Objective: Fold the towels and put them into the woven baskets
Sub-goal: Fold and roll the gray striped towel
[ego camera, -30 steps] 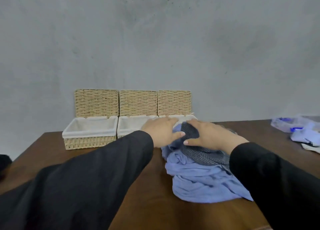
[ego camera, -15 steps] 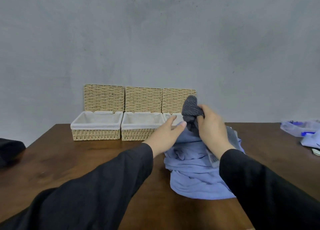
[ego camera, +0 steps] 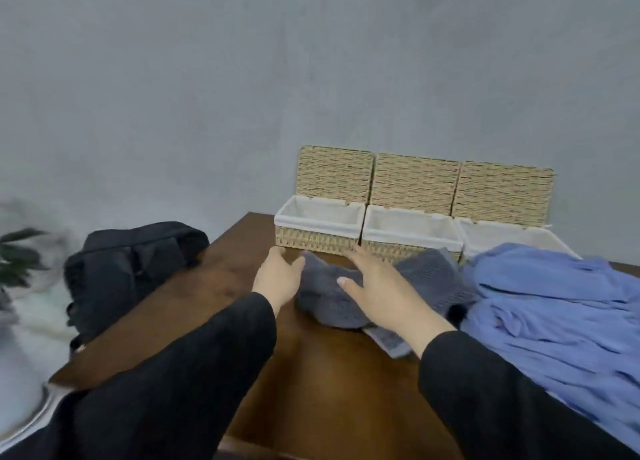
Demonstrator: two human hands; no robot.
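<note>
My left hand point(ego camera: 277, 279) open, fingers straight, tips touching left edge of grey towel point(ego camera: 349, 293). My right hand point(ego camera: 381, 293) flat, fingers spread, pressing on towel. Towel on table point(ego camera: 221, 286), baskets point(ego camera: 408, 231) at 12 o'clock, blue cloth point(ego camera: 554, 303) at 3 o'clock. Half second ago right hand held towel up; now it's down.

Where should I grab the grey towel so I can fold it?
Probably by the two corners at its far edge, near the baskets. The grey towel lies crumpled, so pinch from above, the left hand at its left end and the right hand at its right, then lift to shake it flat.
</note>
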